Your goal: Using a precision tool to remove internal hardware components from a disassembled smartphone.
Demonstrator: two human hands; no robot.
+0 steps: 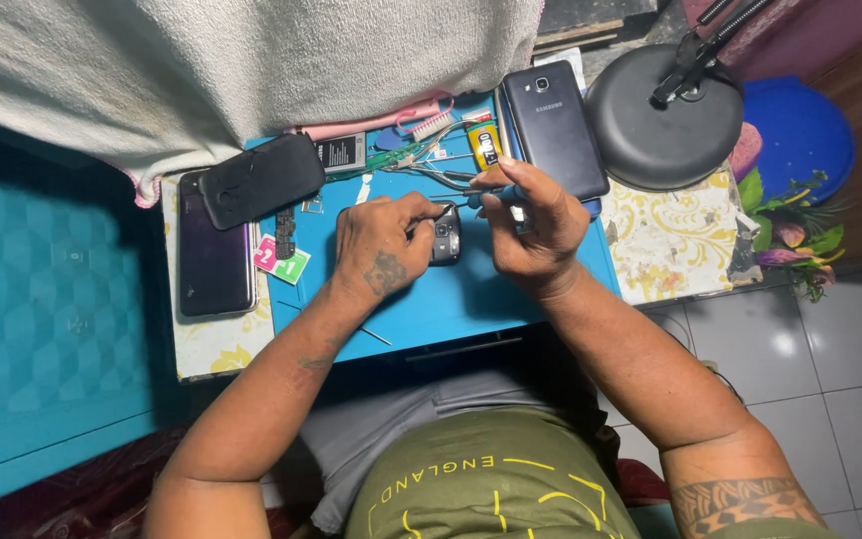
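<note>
Dark phone lies untouched at far left. On the blue mat, left hand pinches a small dark part, steadying it. Right hand grips a blue-handled screwdriver at the part. Fastener work appears underway; steady tip alignment is needed.

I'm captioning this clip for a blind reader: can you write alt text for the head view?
Seen from above, a person's left hand steadies a small dark phone part on a blue work mat while the right hand works on it with a blue-handled tool. Phones, tweezers and a round black lamp base lie around.
</note>
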